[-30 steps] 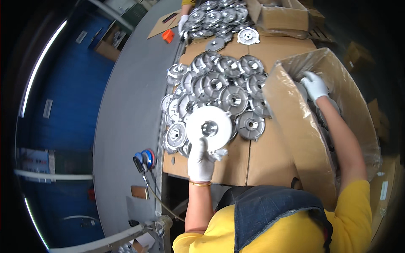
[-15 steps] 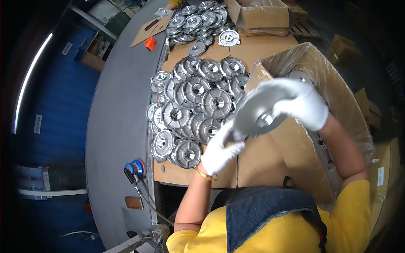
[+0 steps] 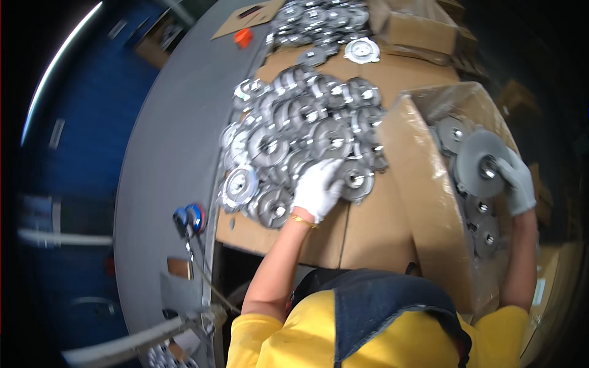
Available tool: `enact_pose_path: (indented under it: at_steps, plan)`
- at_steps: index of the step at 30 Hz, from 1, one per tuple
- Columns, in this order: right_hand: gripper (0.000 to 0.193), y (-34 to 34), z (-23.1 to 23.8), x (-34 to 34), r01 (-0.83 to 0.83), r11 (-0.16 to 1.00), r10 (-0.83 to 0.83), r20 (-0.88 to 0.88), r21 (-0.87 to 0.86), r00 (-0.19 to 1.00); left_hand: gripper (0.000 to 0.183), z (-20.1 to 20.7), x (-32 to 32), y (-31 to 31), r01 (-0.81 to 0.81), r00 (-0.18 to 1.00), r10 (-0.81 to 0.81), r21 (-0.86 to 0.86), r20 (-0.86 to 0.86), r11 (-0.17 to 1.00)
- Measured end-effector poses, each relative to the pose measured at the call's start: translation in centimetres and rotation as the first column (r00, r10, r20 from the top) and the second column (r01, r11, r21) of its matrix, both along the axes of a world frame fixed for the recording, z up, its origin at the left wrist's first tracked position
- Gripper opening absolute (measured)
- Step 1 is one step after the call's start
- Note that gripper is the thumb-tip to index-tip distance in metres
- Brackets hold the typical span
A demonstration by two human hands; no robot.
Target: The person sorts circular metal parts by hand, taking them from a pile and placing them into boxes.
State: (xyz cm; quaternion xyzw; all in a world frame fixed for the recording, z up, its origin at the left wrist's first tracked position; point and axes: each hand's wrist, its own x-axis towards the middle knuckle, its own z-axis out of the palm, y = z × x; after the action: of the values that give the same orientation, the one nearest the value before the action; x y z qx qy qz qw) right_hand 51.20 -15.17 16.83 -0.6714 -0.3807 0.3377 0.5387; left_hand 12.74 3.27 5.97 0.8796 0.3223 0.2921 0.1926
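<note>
My right hand (image 3: 516,184), in a white glove, grips the edge of a round grey metal cover (image 3: 477,161) with a hole in its middle. It holds the cover inside the plastic-lined cardboard box (image 3: 408,159), over other covers lying there. My left hand (image 3: 319,189), gloved too, rests at the near side of a heap of ribbed metal covers (image 3: 267,147). Its thumb stands apart from the fingers, right beside one cover (image 3: 356,179). Blur hides whether the fingertips touch that cover.
On the grey bench to the left lie a blue sander (image 3: 190,219) with a hose and a brown flat piece (image 3: 180,268). Farther off are an orange object (image 3: 243,38), a second heap of covers (image 3: 319,21), a single cover (image 3: 362,50) and another carton (image 3: 417,30).
My right hand has carried the cover from in front of me rightward into the box. My left hand has let go of it and moved onto the heap. The view has shifted.
</note>
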Motion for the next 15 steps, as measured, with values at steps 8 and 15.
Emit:
enact_pose_path:
  at_steps: [8,15]
  plan:
    - [0.06,1.3,2.4,-6.5,-0.282,0.958,0.285,-0.098,0.05,0.953,0.024,1.1,-10.0,-3.8,-0.338,0.925,0.334,-0.011,0.181,0.941]
    - [0.061,4.4,3.3,-16.1,-0.485,0.874,0.476,-0.167,-0.015,0.863,0.041,-6.1,-25.4,-4.6,-0.856,0.483,0.872,-0.249,-0.073,0.453]
